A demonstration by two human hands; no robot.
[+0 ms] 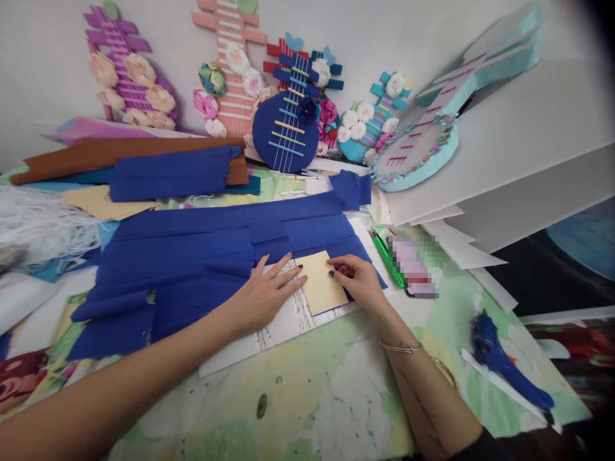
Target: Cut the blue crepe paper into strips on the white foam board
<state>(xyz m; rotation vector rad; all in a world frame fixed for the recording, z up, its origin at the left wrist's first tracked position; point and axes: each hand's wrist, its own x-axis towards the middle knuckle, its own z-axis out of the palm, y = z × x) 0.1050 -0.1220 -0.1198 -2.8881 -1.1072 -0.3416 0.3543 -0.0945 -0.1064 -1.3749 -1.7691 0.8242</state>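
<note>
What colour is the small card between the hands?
The card is pale yellow; best seen in the head view.

The right hand (356, 278) hides part of the yellow card (318, 285); pixelation blurs the pink item (411, 266).

No lettering, label, brand or number reads clearly anywhere here, folks. The yellow card (319, 282) shows none I can read, and over on the right, the lilac object (413, 262) is blurred by pixelation.
</note>
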